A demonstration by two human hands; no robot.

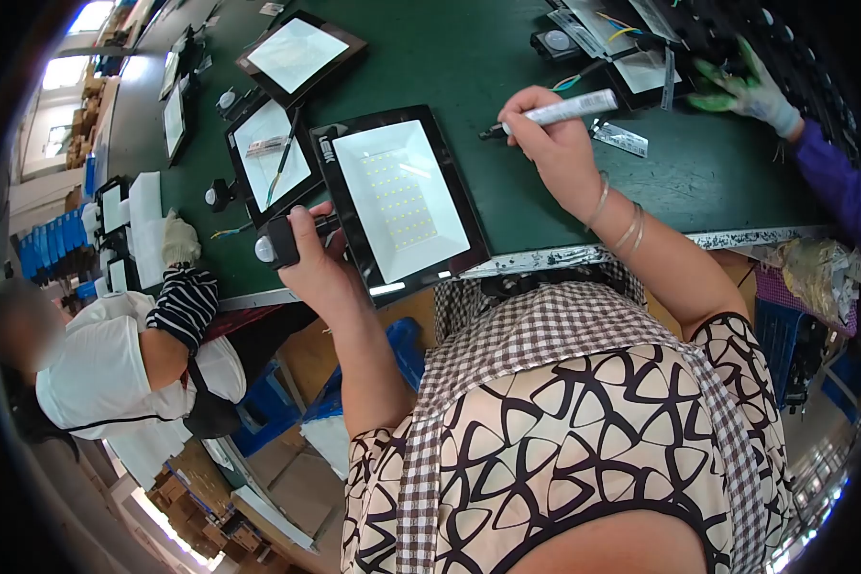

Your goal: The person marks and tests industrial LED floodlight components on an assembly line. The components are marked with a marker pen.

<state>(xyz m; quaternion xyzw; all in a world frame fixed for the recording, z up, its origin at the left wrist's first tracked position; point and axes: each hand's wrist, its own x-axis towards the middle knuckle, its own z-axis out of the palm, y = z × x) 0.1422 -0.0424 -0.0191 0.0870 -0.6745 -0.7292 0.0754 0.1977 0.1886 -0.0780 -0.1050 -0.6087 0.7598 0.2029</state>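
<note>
My left hand [318,263] is closed around the motion sensor [275,245] at the side edge of an LED floodlight [407,196]. The floodlight has a black frame and a pale front with rows of small yellow LEDs. It is tilted over the table's front edge, face up. To the right of it, my right hand [557,148] grips a white marker pen [572,108] above the green table, its dark tip pointing left. A printed label strip [622,138] lies on the table close to my right wrist.
More floodlights [301,55] [270,158] with cables and sensors lie on the green table [430,48] at the left. At the upper right, another person's gloved hand [751,96] is near a floodlight [646,77] and labels. A co-worker's gloved hand [180,239] rests at the left.
</note>
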